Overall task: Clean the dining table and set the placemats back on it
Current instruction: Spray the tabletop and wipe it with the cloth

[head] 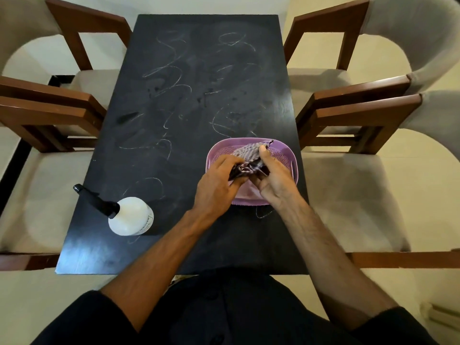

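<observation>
I have the striped cloth (249,161) bunched between my left hand (219,181) and right hand (270,178), both clenched on it over the purple basket (290,158) at the near right of the dining table (189,95). I judge this the readying step: white scribbles cover the top (no placemats in view). Next I should wipe, perhaps after using the spray bottle (124,212) at near left.

head view | worn high at the near short end of the table (174,115) | faces forward and steeply down | close above it | whole tabletop in frame, chairs (373,190) either side
</observation>
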